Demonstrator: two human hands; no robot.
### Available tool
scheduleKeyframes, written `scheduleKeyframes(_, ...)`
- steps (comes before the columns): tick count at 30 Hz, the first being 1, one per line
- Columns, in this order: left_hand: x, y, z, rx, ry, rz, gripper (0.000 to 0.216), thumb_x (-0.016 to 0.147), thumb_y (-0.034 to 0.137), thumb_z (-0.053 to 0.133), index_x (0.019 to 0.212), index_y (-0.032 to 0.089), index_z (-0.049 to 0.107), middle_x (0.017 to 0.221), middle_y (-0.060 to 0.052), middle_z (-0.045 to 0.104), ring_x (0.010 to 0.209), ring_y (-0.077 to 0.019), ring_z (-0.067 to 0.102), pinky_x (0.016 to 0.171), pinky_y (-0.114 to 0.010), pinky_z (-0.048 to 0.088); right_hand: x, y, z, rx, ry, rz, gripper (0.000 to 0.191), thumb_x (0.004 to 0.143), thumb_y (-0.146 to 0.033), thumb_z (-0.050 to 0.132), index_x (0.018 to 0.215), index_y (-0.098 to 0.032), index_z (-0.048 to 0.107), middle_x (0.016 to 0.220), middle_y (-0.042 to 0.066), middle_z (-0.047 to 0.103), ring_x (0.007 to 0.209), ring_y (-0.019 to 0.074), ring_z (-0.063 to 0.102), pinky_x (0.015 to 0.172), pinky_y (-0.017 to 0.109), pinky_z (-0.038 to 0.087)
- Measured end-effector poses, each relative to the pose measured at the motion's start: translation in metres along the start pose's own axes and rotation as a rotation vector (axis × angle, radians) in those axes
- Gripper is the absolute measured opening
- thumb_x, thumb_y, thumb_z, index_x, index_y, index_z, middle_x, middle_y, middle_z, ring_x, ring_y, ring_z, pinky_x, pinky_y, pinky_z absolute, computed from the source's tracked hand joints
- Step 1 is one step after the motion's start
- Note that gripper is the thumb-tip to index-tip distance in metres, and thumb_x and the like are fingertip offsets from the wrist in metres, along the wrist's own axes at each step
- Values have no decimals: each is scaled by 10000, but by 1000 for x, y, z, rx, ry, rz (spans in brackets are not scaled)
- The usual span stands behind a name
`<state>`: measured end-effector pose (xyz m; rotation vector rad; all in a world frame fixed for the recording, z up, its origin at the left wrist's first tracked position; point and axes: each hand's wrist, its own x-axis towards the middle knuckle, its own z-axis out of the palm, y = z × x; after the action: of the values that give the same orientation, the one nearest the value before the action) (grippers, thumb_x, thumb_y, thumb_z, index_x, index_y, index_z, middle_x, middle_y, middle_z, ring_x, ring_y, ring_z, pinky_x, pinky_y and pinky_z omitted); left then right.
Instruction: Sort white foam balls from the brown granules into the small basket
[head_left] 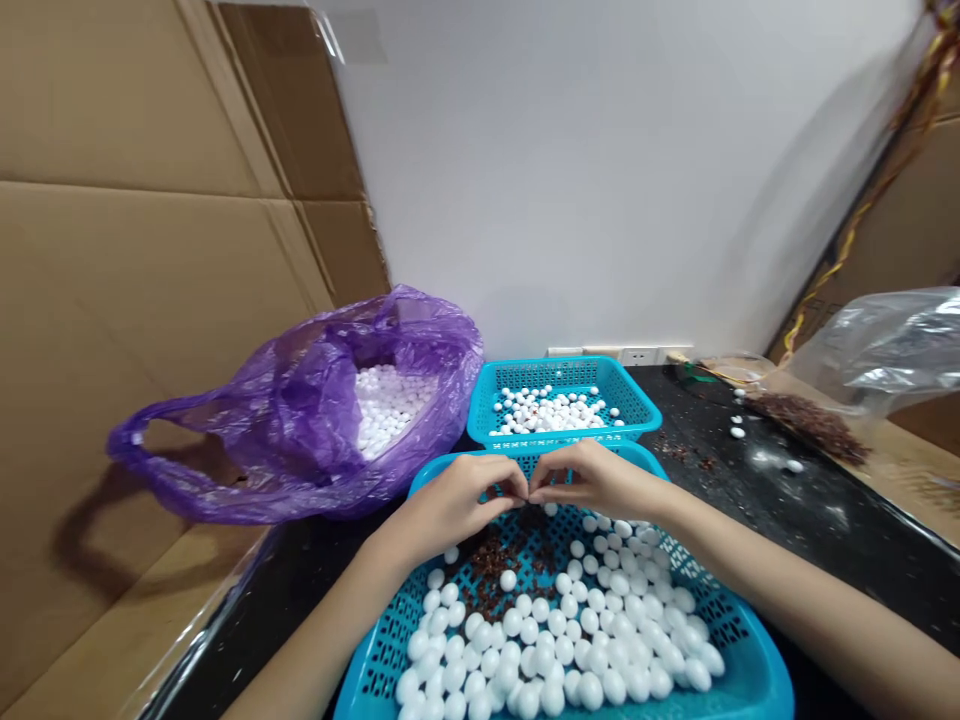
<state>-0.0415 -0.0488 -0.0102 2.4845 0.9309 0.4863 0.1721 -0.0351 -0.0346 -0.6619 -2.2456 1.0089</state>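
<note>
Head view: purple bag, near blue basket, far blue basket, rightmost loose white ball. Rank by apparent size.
1. Near blue basket
2. Purple bag
3. Far blue basket
4. Loose white ball
Baskets' true sizes unsure; near one's closer.

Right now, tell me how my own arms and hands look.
Your left forearm and right forearm are slim and bare, with no sleeves in view. Your left hand and right hand are ungloved; no watch or bracelet shows. Fingernails are too small to tell.
</note>
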Motion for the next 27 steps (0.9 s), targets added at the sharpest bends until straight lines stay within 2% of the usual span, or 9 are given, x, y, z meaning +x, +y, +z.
scheduleKeyframes(6, 5, -4, -5, -2, 132, 8, 107, 793, 124, 537, 785, 202, 610, 794, 29, 656, 745, -123, 622, 690, -205, 472, 6, 7, -5, 147, 158, 22, 159, 799, -307, 713, 748, -157, 706, 715, 14, 623, 583, 120, 548, 550, 244, 433)
scheduleKeyframes(10, 7, -3, -6, -32, 231, 56, 68, 803, 164, 561, 777, 206, 607, 794, 33, 661, 748, -123, 628, 697, -202, 484, 9, 2, -9, 161, 244, 25, 89, 735, -218, 758, 809, -183, 723, 782, 22, 616, 743, 155, 564, 650, 261, 463)
scheduleKeyframes(12, 7, -3, -6, -44, 251, 84, 83, 816, 151, 545, 794, 207, 602, 814, 29, 657, 766, -121, 626, 713, -206, 487, 9, 0, -9, 187, 249, 25, 166, 720, -164, 752, 881, -194, 722, 842, 28, 612, 802, 162, 564, 717, 280, 474)
scheduleKeyframes(15, 6, -2, -5, -71, 266, 96, 110, 819, 112, 531, 811, 203, 592, 835, 21, 646, 789, -118, 617, 727, -209, 488, 9, 0, -7, 282, 250, -11, 169, 776, -158, 686, 938, -199, 716, 902, 41, 608, 843, 167, 584, 798, 318, 482)
scheduleKeyframes(20, 3, 2, -1, -217, 307, 65, 111, 821, 95, 526, 805, 192, 578, 840, 6, 620, 812, -119, 605, 737, -221, 497, 7, 5, -1, 439, 231, 38, 186, 832, -243, 643, 1008, -205, 691, 944, 50, 622, 842, 182, 618, 727, 316, 534)
scheduleKeyframes(24, 1, 6, -1, -335, 308, -1, 60, 836, 156, 550, 782, 182, 555, 828, 1, 596, 820, -120, 590, 769, -246, 480, 5, 1, 0, 518, 196, 46, 173, 843, -247, 640, 1008, -214, 683, 957, 44, 633, 888, 184, 622, 758, 308, 536)
scheduleKeyframes(27, 1, 8, -1, -440, 300, -57, 102, 829, 200, 580, 760, 179, 508, 814, 8, 569, 808, -111, 572, 775, -248, 467, 4, -3, -1, 556, 169, 44, 161, 846, -247, 643, 997, -219, 691, 945, 37, 635, 894, 176, 622, 774, 300, 529)
